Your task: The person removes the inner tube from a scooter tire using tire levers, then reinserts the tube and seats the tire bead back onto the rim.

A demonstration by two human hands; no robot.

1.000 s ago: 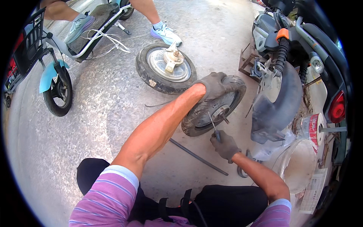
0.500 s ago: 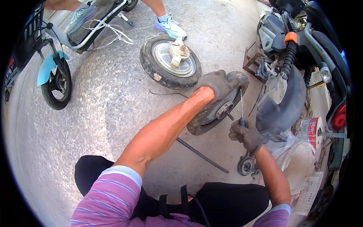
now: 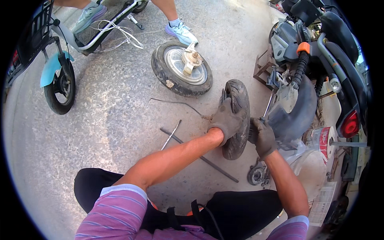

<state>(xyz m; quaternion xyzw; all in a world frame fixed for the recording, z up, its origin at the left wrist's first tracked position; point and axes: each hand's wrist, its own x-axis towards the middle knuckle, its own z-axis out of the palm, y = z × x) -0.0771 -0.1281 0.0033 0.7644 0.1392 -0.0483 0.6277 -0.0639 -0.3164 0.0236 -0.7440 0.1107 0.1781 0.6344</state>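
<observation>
We hold a wheel [image 3: 241, 137] on its edge, nearly upright and turned so that mainly its dark, dusty, grooved tread faces us; its two sides are largely hidden. Just to its right we hold a screwdriver [image 3: 268, 104], its thin, shiny metal shaft slanting up and slightly rightward, away from us. We see little of its handle, which is mostly covered, and cannot clearly make out its tip.

Your grey-gloved right hand [image 3: 263, 138] is hiding most of the handle of the slim silver metal-shafted tool [image 3: 268, 105]; the upper edge is cropping another person's bare leg [image 3: 165, 9].
</observation>
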